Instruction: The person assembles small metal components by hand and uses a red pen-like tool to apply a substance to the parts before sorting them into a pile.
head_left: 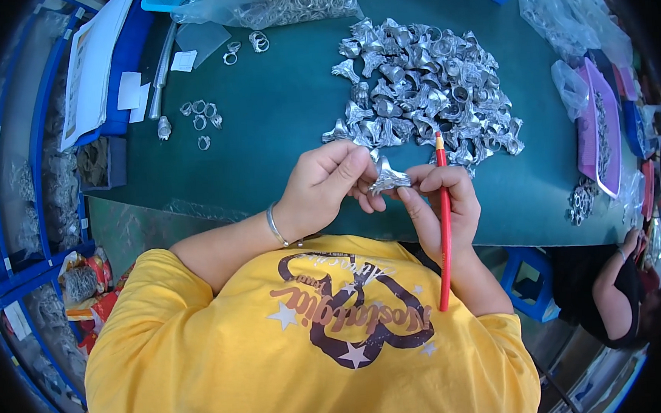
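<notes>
Close to my body I hold one chunky silver ring (388,177) with a sculpted, flaring end. The thumb and fingers of my left hand (327,182) pinch one side of it. On the other side, the fingertips of my right hand (451,203) grip it too. A red pencil (446,237) is tucked between the fingers of that same right hand, tip pointing away from me. Just beyond my hands lies a large heap of similar silver rings (429,87), tangled together on the green tabletop (265,120).
Several smaller rings (200,122) lie at the left, near a tapered metal rod (161,80). A plastic bag of rings (296,8) sits at the back. On the right stands a purple basket (589,130). Another person's arm (615,287) shows at lower right, beside a blue stool (528,281).
</notes>
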### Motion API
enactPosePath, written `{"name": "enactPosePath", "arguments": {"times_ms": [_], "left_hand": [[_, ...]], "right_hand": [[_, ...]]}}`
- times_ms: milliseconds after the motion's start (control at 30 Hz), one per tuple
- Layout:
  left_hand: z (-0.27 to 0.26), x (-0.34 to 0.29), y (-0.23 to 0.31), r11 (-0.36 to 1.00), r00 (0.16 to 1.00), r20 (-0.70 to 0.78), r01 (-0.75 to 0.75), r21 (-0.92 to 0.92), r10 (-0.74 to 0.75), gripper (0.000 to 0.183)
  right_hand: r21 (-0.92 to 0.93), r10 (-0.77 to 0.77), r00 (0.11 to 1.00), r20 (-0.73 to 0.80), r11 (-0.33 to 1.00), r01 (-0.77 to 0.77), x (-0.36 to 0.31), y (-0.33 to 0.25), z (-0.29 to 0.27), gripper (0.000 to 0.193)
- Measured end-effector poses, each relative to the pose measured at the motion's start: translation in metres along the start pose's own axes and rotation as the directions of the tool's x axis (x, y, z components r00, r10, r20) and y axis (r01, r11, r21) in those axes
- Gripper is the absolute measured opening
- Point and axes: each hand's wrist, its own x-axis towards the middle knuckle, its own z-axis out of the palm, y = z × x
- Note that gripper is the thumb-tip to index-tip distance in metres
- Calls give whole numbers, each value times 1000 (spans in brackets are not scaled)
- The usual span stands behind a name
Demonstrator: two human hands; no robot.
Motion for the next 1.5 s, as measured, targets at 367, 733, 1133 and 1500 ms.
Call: {"name": "enactPosePath", "arguments": {"times_ms": [367,733,1133,1500], "left_hand": [[4,-2,-1,957,997,53,-75,281,62,14],[-42,83,167,-411,18,439,-319,854,898,21],[-73,105,49,68,916,142,-181,981,376,17],[-37,52,7,840,903,-112,-334,428,416,12]], "right_hand": [[186,326,944,59,925,-331,-2,-9,2,15],[125,201,978,-61,973,-193,0,-11,-2,18],[152,294,955,-45,947,-285,-7,-14,-10,17],[26,138,987,-87,990,-136,9,3,-2,25]]}}
